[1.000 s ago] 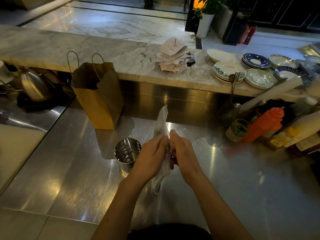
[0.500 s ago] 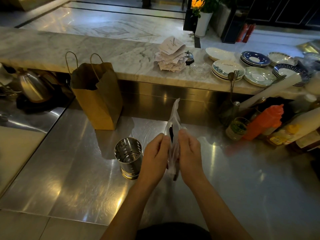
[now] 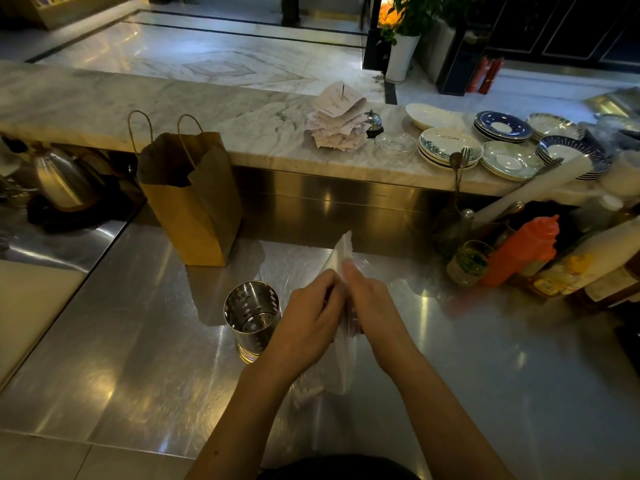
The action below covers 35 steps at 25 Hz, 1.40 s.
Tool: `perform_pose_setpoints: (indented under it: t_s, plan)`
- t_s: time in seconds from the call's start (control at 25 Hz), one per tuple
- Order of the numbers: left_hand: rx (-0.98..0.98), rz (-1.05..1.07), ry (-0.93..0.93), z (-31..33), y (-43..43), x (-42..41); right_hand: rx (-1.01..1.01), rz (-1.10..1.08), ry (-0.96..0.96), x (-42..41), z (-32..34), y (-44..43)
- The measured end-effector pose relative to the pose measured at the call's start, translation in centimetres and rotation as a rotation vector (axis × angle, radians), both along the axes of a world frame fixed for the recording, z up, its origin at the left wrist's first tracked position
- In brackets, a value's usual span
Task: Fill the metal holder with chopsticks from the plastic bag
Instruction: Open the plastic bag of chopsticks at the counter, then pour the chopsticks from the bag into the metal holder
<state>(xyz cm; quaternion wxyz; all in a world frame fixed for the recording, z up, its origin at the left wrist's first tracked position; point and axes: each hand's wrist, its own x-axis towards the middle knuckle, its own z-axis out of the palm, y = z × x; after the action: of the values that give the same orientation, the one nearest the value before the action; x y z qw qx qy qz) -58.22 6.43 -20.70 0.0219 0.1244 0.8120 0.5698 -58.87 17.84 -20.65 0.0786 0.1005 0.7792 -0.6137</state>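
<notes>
A perforated metal holder [image 3: 252, 317] stands upright on the steel counter [image 3: 138, 341], with nothing visible inside it. Just to its right, I hold a clear plastic bag [image 3: 344, 355] upright between both hands. My left hand [image 3: 308, 323] grips the bag's left side, close to the holder's rim. My right hand [image 3: 372, 306] grips its right side. The bag's top [image 3: 343, 247] sticks up above my fingers. Dark chopsticks inside are mostly hidden behind my hands.
A brown paper bag [image 3: 194, 199] stands behind the holder. A kettle [image 3: 62, 181] sits at far left. Sauce bottles [image 3: 523, 251] and a jar [image 3: 467, 263] crowd the right. Stacked plates [image 3: 446, 147] and paper slips [image 3: 337, 123] lie on the marble ledge.
My hands have come closer together around the bag and shifted slightly; the dark chopstick tips seen half a second ago are now covered by my fingers.
</notes>
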Motion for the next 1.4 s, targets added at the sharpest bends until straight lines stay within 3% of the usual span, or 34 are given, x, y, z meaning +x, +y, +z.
perform_pose_setpoints:
  t_s: [0.12,0.2,0.32,0.4,0.6,0.76,0.84,0.96,1.04,1.12,1.2,1.28,1.4]
  plan:
    - [0.051,-0.025,-0.004,0.2,0.0,-0.2,-0.043,0.03,0.028,-0.1,0.1,0.0]
    - [0.101,0.003,-0.013,0.1,0.1,-0.5,-0.222,-0.053,-0.007,0.1,-0.3,-0.3]
    - [0.194,0.212,-0.034,-0.3,0.3,-0.3,-0.543,-0.242,-0.023,0.1,-0.4,-0.3]
    - [0.275,0.364,-0.088,-0.7,-0.8,-0.8,-0.566,-0.357,0.025,-0.5,-0.2,1.0]
    - [0.175,0.343,-0.035,-0.5,-2.4,-1.5,-0.264,-0.334,0.101,-0.7,0.0,0.9]
    - [-0.184,0.26,0.096,0.3,-4.2,-1.4,-0.063,-0.27,0.207,-1.0,0.2,2.8]
    - [-0.389,0.293,0.133,0.5,-6.5,-2.3,0.153,-0.123,0.247,-1.5,0.2,4.6]
    - [-0.522,0.269,0.135,0.7,-7.2,-2.6,0.311,-0.053,0.236,-1.2,0.0,4.3]
    - [-0.34,0.284,0.082,1.0,-6.5,-2.2,0.18,-0.087,0.196,-0.8,0.7,3.1]
    - [0.066,0.255,-0.098,0.6,-6.0,-1.8,-0.107,-0.172,0.083,-0.8,1.4,2.6]
    - [0.328,0.113,-0.208,-0.8,-6.0,-1.2,-0.374,-0.255,-0.024,-1.0,2.5,2.2]
    - [0.43,-0.036,-0.272,-2.6,-5.7,0.0,-0.522,-0.282,-0.055,-1.2,3.7,1.9]
    - [0.267,-0.027,-0.332,-5.3,-4.1,1.0,-0.645,-0.202,-0.062,-1.3,4.8,1.1]
